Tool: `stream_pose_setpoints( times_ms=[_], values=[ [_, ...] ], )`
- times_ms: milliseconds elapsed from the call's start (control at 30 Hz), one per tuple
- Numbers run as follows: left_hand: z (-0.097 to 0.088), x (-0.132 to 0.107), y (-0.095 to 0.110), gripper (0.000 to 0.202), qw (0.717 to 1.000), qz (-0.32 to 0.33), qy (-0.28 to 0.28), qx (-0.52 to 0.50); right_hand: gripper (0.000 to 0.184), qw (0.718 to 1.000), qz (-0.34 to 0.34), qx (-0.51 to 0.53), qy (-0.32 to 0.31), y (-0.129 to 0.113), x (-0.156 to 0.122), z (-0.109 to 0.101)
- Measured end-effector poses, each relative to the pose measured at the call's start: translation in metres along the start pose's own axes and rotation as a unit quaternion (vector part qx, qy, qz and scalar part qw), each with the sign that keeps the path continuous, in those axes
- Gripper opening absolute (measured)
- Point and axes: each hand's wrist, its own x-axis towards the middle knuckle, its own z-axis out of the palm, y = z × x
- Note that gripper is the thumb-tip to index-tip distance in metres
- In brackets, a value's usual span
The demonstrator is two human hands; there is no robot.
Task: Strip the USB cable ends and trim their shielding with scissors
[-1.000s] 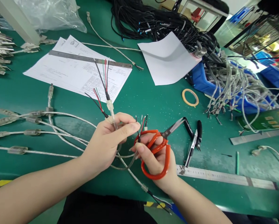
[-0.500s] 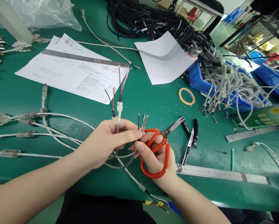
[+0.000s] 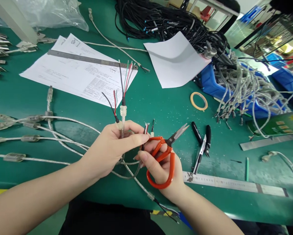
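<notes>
My left hand (image 3: 112, 147) is closed round two clear-sheathed cables (image 3: 122, 112) whose stripped black, red, green and white wires stick upward. Its thumb and forefinger also pinch a third cable end (image 3: 147, 128) with short stripped wires. My right hand (image 3: 158, 163) grips orange-handled scissors (image 3: 164, 153), fingers through the loops, blades slightly apart and pointing up-right. The same hand's fingertips touch that third cable end. The cables loop down under both hands to the table's front edge.
On the green mat (image 3: 161, 104): black side cutters (image 3: 202, 143), two steel rulers (image 3: 234, 184) (image 3: 89, 60), printed sheets (image 3: 75, 75), a tape ring (image 3: 199, 101), several clear cables at left (image 3: 26, 138), a black cable heap (image 3: 166, 23), and blue bins with grey cables (image 3: 244, 88).
The long stripped wires held in my left hand swung from leaning left to upright. The scissors and short wire end stayed between my hands, shifting only slightly.
</notes>
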Motion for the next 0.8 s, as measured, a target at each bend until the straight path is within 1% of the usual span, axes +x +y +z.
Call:
stream_pose_setpoints(
  times_ms=[67,200,267,433,633,800],
  values=[
    [0.0016,0.0007,0.0004,0.011,1.0,-0.001,0.01,-0.014,0.022,1.0,0.01,0.011,0.002,0.0016,-0.0012,0.001],
    [0.0035,-0.0002,0.0036,0.013,0.999,-0.018,-0.004,-0.048,0.018,0.999,0.027,0.036,0.004,0.0044,-0.0028,0.0027],
    [0.0038,-0.0019,0.0045,0.013,0.998,-0.022,0.001,-0.058,0.018,0.998,0.036,0.046,0.003,0.0049,-0.0025,0.0032],
    [0.0032,-0.0033,0.0036,0.011,0.998,-0.023,0.023,-0.061,0.018,0.998,0.05,0.041,-0.026,0.0034,-0.0013,0.0031],
    [0.0024,-0.0011,0.0023,0.013,0.997,-0.024,0.021,-0.077,0.015,0.997,0.058,0.047,-0.03,-0.0004,-0.0012,0.0039],
    [0.0012,-0.0014,0.0013,0.014,0.996,-0.012,0.015,-0.084,0.014,0.996,0.056,0.05,-0.04,-0.0006,0.0006,0.004]
  ],
)
